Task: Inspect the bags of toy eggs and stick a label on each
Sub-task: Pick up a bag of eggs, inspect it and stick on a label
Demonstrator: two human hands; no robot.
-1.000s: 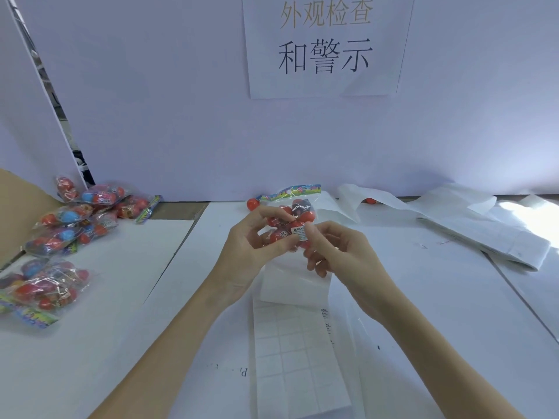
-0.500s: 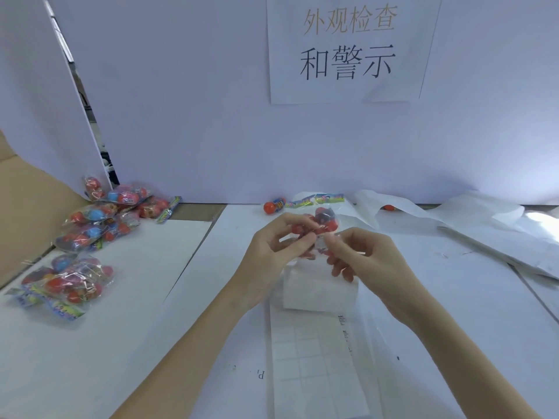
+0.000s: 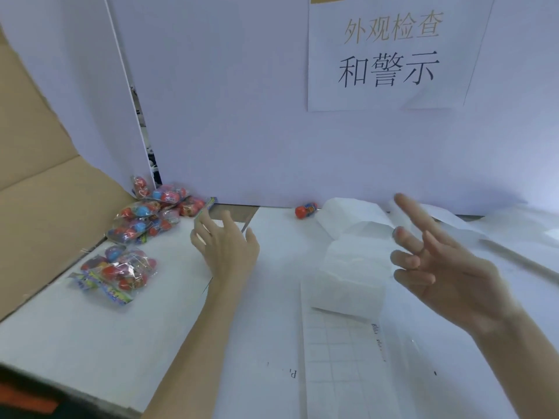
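Left hand (image 3: 225,247): reaching forward toward the worktop's back left, back of the hand facing up, fingers spreading loosely, holding nothing. Right hand (image 3: 447,267): hovering raised at right, palm facing left, fingers extending, holding nothing.

Wall sign (image 3: 390,52) — "外观检查 和警示".

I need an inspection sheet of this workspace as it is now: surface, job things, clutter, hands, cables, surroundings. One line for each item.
Surface: white table, covered with paper sheets.
Job's things: bags of eggs piled at the left, more bags behind them; label sheet with a grid in the middle front.
Clutter: loose egg by the back wall; crumpled backing paper behind the label sheet.
Hands: left hand open, reaching toward the bags; right hand open, raised, holding nothing.
Cables: nothing seen.
Surroundings: sign on the white back wall; cardboard box at the far left.
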